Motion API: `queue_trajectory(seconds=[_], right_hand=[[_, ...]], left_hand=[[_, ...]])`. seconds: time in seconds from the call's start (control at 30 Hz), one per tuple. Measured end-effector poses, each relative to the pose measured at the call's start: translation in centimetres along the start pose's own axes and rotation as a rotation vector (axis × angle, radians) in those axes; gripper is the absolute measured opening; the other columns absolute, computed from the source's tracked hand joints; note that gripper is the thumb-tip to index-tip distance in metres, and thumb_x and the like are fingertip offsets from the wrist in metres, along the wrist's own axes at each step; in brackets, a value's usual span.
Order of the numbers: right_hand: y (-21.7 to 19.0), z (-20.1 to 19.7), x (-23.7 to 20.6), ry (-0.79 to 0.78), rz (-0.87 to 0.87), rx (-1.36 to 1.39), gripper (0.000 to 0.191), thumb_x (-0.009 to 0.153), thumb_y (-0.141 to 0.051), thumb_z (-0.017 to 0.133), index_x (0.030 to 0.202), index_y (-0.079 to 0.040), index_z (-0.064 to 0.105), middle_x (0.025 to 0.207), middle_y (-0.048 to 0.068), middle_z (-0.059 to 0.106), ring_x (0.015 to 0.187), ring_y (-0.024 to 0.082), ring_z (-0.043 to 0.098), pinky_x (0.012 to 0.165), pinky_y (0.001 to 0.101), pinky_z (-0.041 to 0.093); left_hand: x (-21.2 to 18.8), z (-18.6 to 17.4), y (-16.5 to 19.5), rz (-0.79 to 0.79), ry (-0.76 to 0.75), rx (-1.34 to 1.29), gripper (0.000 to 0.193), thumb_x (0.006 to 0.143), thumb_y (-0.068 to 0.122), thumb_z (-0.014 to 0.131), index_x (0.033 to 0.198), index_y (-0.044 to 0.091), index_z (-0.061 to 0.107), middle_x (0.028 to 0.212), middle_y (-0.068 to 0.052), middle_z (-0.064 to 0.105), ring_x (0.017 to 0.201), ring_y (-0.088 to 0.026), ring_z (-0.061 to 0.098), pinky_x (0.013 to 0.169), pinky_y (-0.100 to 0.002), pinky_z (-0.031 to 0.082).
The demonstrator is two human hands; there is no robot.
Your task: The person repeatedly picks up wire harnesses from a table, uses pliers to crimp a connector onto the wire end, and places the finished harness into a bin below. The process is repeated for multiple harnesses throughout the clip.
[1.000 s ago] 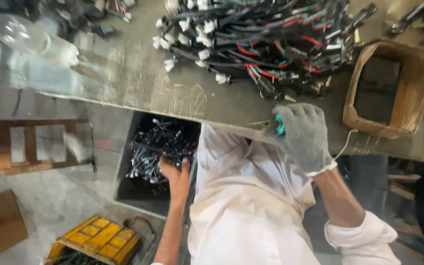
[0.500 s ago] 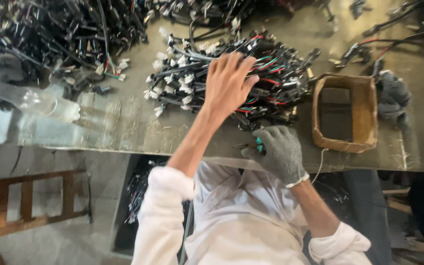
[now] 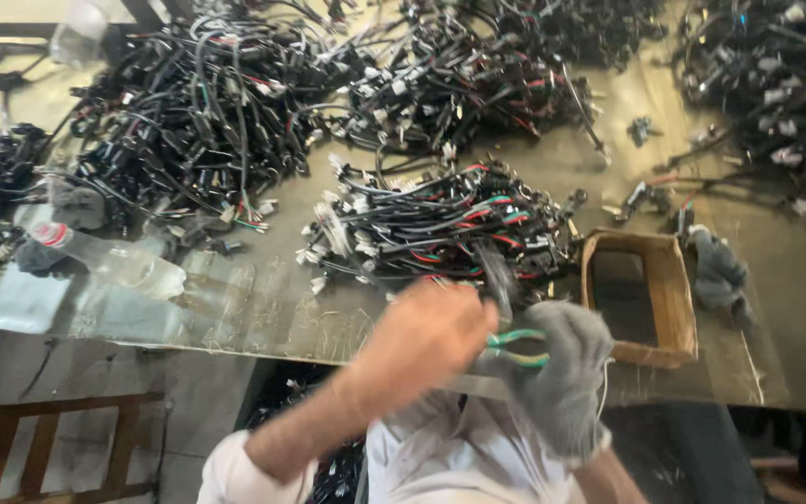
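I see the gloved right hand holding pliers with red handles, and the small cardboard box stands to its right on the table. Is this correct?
Not quite: in the head view the pliers in the gloved right hand have green handles, not red. The cardboard box does stand to its right on the table.

Even daylight, faint glare on the tabletop [image 3: 235, 308], motion-blurred hands.

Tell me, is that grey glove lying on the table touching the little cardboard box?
Touching: the head view shows the spare grey glove pressed against the cardboard box's right wall.
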State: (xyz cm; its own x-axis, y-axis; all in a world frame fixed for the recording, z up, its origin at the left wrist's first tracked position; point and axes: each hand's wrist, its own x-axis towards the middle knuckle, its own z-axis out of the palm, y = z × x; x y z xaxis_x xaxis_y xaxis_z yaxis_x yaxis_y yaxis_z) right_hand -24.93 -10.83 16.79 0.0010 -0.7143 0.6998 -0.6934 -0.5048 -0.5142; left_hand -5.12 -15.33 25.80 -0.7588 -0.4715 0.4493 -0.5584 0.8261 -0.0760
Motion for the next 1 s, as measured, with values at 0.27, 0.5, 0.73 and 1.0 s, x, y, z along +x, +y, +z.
queue_trajectory(seconds=[0.27, 0.5, 0.73, 1.0], right_hand=[[0.4, -0.9, -2.9, -0.547, 0.721, 0.474, 0.015, 0.088, -0.016, 0.068, 0.100, -0.010, 0.074, 0.082, 0.014, 0.070, 0.070, 0.036, 0.070, 0.064, 0.0425, 0.056], [-0.3, 0.0, -5.1, -0.733, 0.338, 0.424, 0.019, 0.087, -0.023, 0.071, 0.102, -0.011, 0.070, 0.085, 0.012, 0.076, 0.083, 0.033, 0.075, 0.071, 0.0392, 0.058], [-1.9, -1.1, -5.4, -0.920, 0.541, 0.545, 0.040, 0.090, -0.027, 0.076, 0.123, -0.011, 0.060, 0.098, 0.010, 0.077, 0.094, 0.027, 0.072, 0.083, 0.0373, 0.058], [-1.7, -0.4, -5.7, -0.683, 0.478, 0.426, 0.024, 0.086, -0.018, 0.074, 0.108, -0.009, 0.072, 0.091, 0.004, 0.075, 0.084, 0.016, 0.069, 0.078, 0.0306, 0.058]], left_hand=[[-7.8, 0.9, 1.6, -0.398, 0.008, -0.221, 0.017, 0.087, 0.021, 0.070, 0.095, 0.008, 0.062, 0.089, -0.007, 0.065, 0.086, -0.027, 0.062, 0.078, -0.042, 0.047], [-13.2, 5.7, 3.8, -0.989, 0.338, -1.251, 0.017, 0.086, 0.009, 0.078, 0.090, 0.004, 0.062, 0.078, -0.004, 0.071, 0.069, -0.015, 0.070, 0.056, -0.031, 0.052], [-13.6, 5.8, 4.1, -0.681, 0.380, -1.104, 0.019, 0.087, 0.001, 0.077, 0.095, 0.004, 0.061, 0.084, -0.004, 0.065, 0.078, -0.008, 0.062, 0.069, -0.019, 0.051], [-14.1, 6.2, 2.3, -0.954, 1.011, -1.594, 0.017, 0.099, 0.003, 0.077, 0.099, 0.002, 0.060, 0.088, -0.009, 0.066, 0.066, -0.010, 0.058, 0.056, -0.023, 0.045]])
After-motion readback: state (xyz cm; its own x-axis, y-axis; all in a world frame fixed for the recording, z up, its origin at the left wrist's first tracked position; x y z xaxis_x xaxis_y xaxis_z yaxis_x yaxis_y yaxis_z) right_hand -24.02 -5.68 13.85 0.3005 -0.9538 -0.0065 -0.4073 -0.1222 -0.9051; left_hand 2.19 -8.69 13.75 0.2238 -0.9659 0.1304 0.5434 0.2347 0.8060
